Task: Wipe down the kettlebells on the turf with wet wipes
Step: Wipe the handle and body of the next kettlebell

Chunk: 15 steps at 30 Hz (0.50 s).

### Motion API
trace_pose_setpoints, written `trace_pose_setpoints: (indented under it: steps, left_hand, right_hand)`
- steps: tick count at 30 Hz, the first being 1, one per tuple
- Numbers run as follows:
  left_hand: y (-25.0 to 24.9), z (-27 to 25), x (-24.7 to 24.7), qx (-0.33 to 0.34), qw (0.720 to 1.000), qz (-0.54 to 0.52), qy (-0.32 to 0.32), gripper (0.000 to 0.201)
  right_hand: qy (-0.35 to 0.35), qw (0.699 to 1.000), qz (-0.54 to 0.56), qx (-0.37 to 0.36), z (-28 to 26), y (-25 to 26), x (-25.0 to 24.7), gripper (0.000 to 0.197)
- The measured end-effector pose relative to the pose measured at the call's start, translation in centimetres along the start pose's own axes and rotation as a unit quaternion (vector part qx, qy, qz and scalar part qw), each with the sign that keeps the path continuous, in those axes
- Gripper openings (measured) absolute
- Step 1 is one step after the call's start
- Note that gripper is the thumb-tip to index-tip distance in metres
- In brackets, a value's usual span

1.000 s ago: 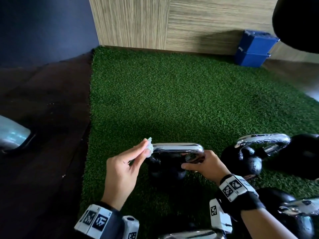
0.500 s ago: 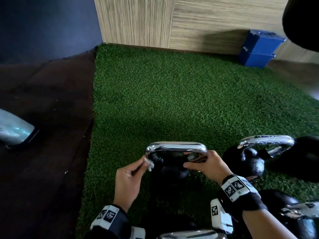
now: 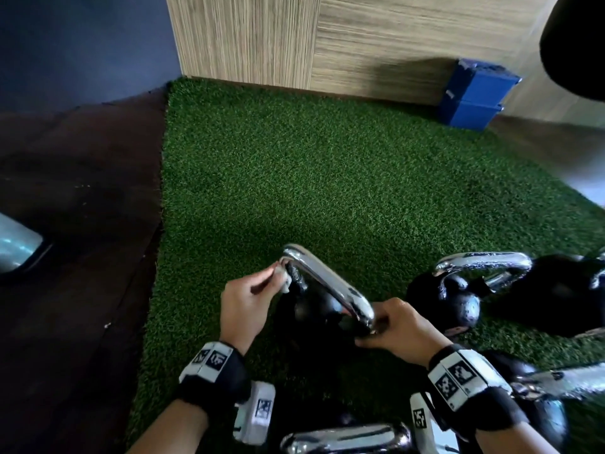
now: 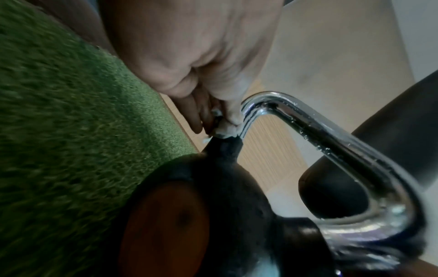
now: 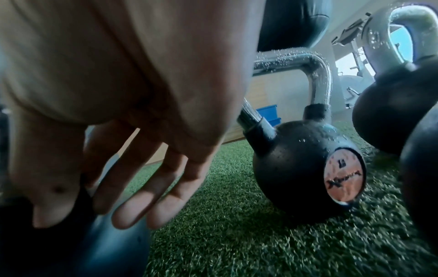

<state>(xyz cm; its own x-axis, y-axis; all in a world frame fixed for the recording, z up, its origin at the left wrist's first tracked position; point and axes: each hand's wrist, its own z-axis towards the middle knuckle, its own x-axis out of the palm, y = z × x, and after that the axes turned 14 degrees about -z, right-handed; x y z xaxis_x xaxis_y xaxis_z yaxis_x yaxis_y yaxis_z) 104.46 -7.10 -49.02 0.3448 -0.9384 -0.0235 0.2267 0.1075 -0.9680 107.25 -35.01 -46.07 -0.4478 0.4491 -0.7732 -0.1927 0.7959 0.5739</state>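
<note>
The fingers [image 4: 201,116] of the left hand [image 3: 244,301] are bunched together, pinching a small crumpled white wet wipe [image 3: 284,281] against the far left corner of a curved chrome handle [image 3: 327,283], just where the metal bends down into its black collar. That handle belongs to a round black cast-iron kettlebell [image 3: 314,311] resting on the green artificial turf [image 3: 327,178] near the person, with the handle running diagonally from far left to near right. In the left wrist view a reddish-brown round disc [image 4: 163,230] shows on the ball's side. At the near right end of the handle the right hand [image 3: 401,329] rests with its fingers loosely bent around the corner; the right wrist view shows those fingers [image 5: 142,187] fairly straight and spread, so I cannot tell how firm the hold is. Further right stands a second black kettlebell with a chrome handle [image 3: 458,299], speckled with droplets and bearing an orange label, touching a larger dark one beside it. Two more chrome handles show at the near edge. Stacked blue plastic boxes [image 3: 471,99] sit far right against the pale wood-panelled wall [image 3: 327,40], and dark flooring [image 3: 75,257] lies left of the turf.
</note>
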Motion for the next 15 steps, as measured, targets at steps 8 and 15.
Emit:
trace_pose_setpoints:
  steps: [8, 15]
  left_hand:
    - [-1.1, 3.9, 5.0, 0.011, 0.992, 0.083, 0.093, 0.026]
    - [-0.5, 3.3, 4.5, -0.090, 0.991, -0.003, 0.101, 0.026]
  right_hand:
    - [0.077, 0.990, -0.092, -0.067, 0.6, 4.1, -0.4, 0.016]
    - [0.017, 0.997, -0.030, 0.068, 4.3, 4.4, -0.1, 0.064]
